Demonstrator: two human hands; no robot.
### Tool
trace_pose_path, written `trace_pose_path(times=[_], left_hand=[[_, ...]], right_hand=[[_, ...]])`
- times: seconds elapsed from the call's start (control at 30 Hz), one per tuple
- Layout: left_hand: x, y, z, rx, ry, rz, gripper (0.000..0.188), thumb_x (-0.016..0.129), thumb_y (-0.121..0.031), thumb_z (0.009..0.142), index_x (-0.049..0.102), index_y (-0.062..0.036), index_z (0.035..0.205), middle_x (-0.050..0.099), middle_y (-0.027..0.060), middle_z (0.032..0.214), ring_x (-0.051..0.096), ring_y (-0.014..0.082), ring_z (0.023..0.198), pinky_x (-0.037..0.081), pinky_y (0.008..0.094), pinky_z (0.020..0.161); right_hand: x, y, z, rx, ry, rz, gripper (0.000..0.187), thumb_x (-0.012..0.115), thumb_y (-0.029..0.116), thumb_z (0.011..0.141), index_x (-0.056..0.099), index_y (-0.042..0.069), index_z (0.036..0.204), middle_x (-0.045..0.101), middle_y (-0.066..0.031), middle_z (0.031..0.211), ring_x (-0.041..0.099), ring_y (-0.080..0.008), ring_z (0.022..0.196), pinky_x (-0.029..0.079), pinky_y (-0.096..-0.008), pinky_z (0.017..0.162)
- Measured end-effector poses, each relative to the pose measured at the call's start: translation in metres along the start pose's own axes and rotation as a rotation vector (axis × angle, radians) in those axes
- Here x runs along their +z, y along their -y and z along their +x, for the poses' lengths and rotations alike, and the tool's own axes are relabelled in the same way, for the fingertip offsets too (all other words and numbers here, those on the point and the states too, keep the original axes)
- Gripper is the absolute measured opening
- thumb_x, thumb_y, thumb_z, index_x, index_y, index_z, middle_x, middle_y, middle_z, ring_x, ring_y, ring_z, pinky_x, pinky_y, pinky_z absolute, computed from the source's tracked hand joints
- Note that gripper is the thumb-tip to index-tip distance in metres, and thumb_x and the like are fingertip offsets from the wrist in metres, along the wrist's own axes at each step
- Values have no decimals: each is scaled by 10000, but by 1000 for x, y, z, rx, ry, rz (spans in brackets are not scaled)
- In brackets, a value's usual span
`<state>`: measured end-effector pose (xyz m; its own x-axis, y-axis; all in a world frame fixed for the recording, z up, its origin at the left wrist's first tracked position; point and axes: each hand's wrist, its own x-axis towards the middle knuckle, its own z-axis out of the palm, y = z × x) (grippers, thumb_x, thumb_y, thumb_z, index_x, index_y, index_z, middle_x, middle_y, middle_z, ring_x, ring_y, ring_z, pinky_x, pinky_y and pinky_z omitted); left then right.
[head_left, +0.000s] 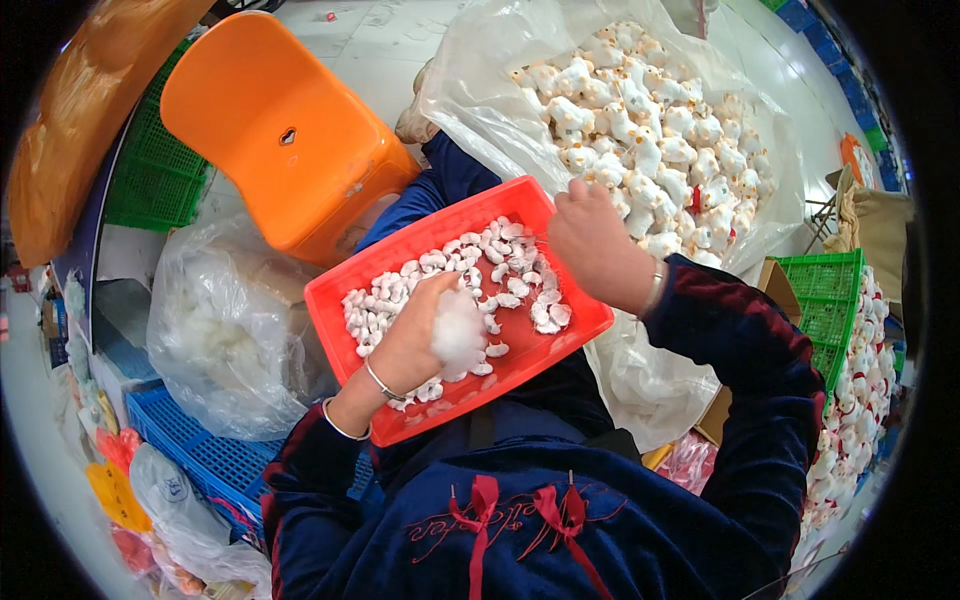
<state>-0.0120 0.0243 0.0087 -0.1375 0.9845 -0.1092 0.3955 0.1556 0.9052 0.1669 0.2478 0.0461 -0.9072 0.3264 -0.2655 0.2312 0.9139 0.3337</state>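
Observation:
A red plastic tray (430, 425) rests across my lap, tilted. Many small white curved plush pieces (400, 290) lie in it, with the red bottom bare toward the near right. My left hand (408, 335) is over the tray's left half, its fingers closed around a tuft of white stuffing (460, 330). Over the tray's upper right rim is my right hand (600, 245), fingers bent and pressed together. Something thin seems to stick out from it toward the pieces, too fine to make out.
Beyond the tray, a large clear bag (480, 75) holds many white plush toys (650, 140). An orange chair (270, 130) stands at the upper left. A clear bag of stuffing (230, 330) sits above a blue crate (210, 440). On the right is a green crate (820, 300).

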Motion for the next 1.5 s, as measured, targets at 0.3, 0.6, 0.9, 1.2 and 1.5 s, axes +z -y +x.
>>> trace_pose_path(times=[0.3,0.6,0.9,1.2,1.5], left_hand=[[-12,14,-8,150,330,-149,449,776,-39,755,678,-62,1193,687,146,1201,665,308,1138,523,392,978],[2,2,-4,100,261,-335,253,745,-242,900,701,-42,1048,698,69,935,686,229,863,539,337,796],[10,-21,-7,-306,0,-433,258,690,-88,959,673,-12,1205,687,-18,930,616,48,868,509,225,770],[3,-19,-2,-253,128,-844,429,634,-86,975,585,-24,1397,678,31,1131,612,79,1037,518,250,864],[1,-28,-4,-368,-79,-788,187,641,-109,1012,742,-3,1128,727,27,935,666,72,786,547,231,698]], right_hand=[[-12,-44,-14,15,194,467,249,775,155,689,783,73,924,712,-134,803,702,-335,849,535,-462,754],[1,-8,-17,-24,35,22,112,694,223,846,783,158,864,701,-32,953,567,-248,1037,405,-383,830],[-8,-21,3,-96,219,366,108,687,155,740,732,72,793,698,-128,800,665,-335,787,486,-463,710],[3,-22,-55,-260,431,1569,450,860,124,806,724,16,1222,743,-66,991,648,-127,914,531,-303,818],[15,5,-64,-137,211,1566,523,888,189,769,720,34,1239,726,-98,1008,661,-199,921,527,-329,842]])
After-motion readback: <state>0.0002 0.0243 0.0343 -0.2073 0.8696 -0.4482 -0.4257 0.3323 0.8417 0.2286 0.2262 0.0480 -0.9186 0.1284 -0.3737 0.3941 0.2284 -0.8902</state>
